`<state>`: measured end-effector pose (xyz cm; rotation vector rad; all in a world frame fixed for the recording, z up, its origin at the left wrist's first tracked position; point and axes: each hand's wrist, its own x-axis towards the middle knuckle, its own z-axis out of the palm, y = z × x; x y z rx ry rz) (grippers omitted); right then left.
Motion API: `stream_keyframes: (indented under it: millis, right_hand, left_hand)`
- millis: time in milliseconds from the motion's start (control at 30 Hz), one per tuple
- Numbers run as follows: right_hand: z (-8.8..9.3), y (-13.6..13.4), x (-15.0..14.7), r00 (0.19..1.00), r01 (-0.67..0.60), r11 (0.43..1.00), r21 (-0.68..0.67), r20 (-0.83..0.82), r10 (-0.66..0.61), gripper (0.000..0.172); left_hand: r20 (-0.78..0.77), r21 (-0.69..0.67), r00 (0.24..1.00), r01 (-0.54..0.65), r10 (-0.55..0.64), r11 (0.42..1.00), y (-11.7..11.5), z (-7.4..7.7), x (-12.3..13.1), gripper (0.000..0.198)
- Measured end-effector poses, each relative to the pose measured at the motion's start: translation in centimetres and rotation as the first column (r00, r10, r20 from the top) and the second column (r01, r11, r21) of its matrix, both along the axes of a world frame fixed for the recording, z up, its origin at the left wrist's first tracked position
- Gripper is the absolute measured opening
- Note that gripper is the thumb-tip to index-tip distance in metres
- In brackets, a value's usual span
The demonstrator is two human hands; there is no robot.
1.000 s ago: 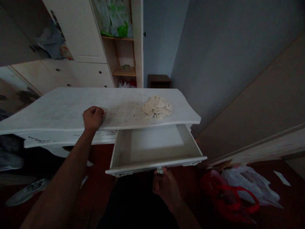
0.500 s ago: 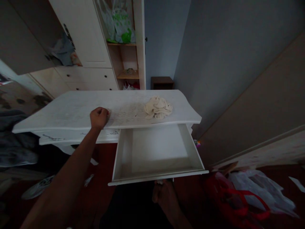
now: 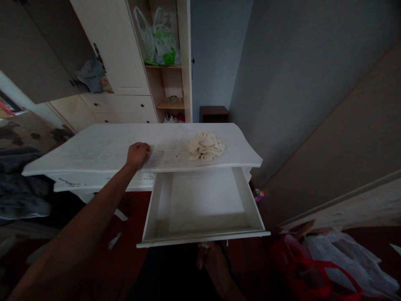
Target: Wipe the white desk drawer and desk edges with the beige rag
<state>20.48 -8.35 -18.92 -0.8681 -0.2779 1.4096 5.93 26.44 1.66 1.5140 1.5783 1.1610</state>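
Left hand: the left hand (image 3: 138, 154) is closed to a fist and rests on the white surface (image 3: 94, 148), just behind the left corner of the drawer. Nothing shows inside it.
Right hand: the right hand (image 3: 211, 261) is below the front edge of the drawer, with the fingers curled around the small knob (image 3: 204, 245). It is dim there, so the grip shows only partly.
Drawer: the drawer (image 3: 250, 205) stands pulled far out from under the surface, and its pale bottom is open to view.
Cloth: a crumpled cream cloth (image 3: 206, 146) lies on the surface just behind the drawer, apart from the left hand.
Floor: a red bag (image 3: 300, 271) lies to the right of the drawer.
Background: a plastic bag (image 3: 161, 39) with green print sits on a cupboard shelf, well behind the drawer.
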Motion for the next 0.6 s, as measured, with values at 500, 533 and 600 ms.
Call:
stream_keyframes:
  millis: [500, 533, 600]
  right_hand:
    - [-2.9, 0.6, 0.2, 0.995, 0.086, 0.996, 0.002, -0.041, -0.086, 0.049]
    - [-2.7, 0.6, 0.1, 0.993, 0.109, 0.994, 0.004, -0.049, -0.108, 0.047]
    - [-2.4, 0.5, -0.1, 0.992, 0.119, 0.993, 0.002, -0.053, -0.119, 0.046]
  left_hand:
    - [-0.785, -0.036, 0.435, 0.679, -0.442, 0.733, -4.5, 2.1, 20.1, 0.114]
    - [-0.795, -0.057, 0.411, 0.682, -0.446, 0.729, -4.5, 1.8, 20.2, 0.108]
    - [-0.815, -0.019, 0.405, 0.695, -0.414, 0.719, -4.8, 1.2, 19.8, 0.089]
